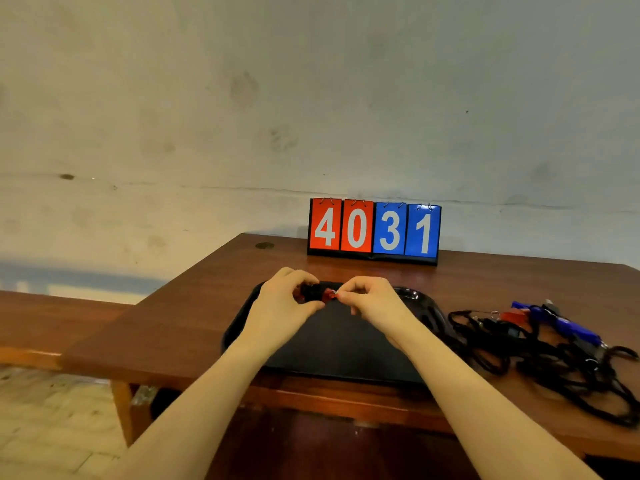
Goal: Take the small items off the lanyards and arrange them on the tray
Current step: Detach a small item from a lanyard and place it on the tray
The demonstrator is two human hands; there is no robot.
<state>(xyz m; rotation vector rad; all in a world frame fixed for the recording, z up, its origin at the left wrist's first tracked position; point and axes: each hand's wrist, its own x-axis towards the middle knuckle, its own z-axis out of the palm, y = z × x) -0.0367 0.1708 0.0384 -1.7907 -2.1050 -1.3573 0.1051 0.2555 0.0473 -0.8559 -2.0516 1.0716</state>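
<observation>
Above the far edge of the black tray (pixel 332 344), both hands meet over one small piece. The left hand (pixel 284 306) pinches a small dark and red item (pixel 311 292), and the right hand (pixel 374 303) pinches a metal ring (pixel 333 292) that joins it. Each grip is pressed together on its own part. I think the step is to open the ring and slide the item off. To do it well, the left hand should hold firm while the right turns the ring slowly, low over the tray, so nothing drops on the floor. I count one tray, which seems bare. At the right edge of the worktop (pixel 194 317) lies one tangled heap of black lanyards (pixel 540 355); their number I cannot tell. Among them I see one red item (pixel 512 316) and one blue piece (pixel 568 327).
</observation>
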